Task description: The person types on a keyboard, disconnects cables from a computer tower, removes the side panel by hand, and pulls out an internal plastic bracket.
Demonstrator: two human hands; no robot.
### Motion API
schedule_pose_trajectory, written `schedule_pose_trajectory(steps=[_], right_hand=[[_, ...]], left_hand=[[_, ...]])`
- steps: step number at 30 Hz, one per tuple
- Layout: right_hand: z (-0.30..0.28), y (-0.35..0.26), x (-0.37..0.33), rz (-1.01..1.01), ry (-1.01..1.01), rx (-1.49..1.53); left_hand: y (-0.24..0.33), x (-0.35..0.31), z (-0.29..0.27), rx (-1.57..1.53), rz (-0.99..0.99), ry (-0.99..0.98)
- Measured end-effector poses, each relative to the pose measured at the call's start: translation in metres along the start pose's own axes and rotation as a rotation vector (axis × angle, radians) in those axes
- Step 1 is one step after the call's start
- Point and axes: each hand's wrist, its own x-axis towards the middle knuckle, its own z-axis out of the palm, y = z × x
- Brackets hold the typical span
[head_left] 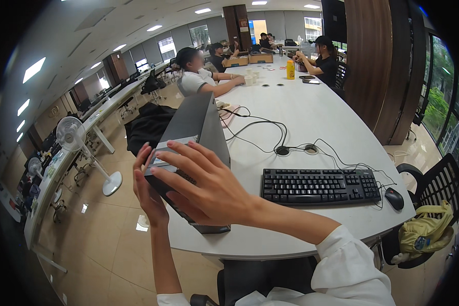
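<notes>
A grey desktop computer case (196, 122) lies on the near left part of a long white table (301, 109). My left hand (147, 191) presses against the case's near left side, fingers up along its front panel. My right hand (206, 186) lies spread over the case's near end, palm down, fingers pointing left. Both hands hold the case between them. A white sleeve covers my right forearm.
A black keyboard (320, 186) and a black mouse (394, 198) lie right of the case, with black cables (270, 135) trailing behind. A chair with a yellow bag (426, 232) stands at right. A white floor fan (72, 135) stands left. Several people sit farther along the table.
</notes>
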Motion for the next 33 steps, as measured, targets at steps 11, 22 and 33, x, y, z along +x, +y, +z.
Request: schedule_pose_trajectory(steps=[11,22,33], right_hand=[[0.029,0.02,-0.01,-0.083,0.158,0.012],[0.016,0.003,-0.01,0.012,0.084,0.08],[0.014,0.003,-0.009,0.021,0.101,0.112]], left_hand=[[-0.022,0.022,0.008,-0.311,0.145,-0.31],[-0.033,0.024,0.011,-0.231,0.264,-0.285],[-0.034,0.024,0.02,-0.306,0.287,-0.189]])
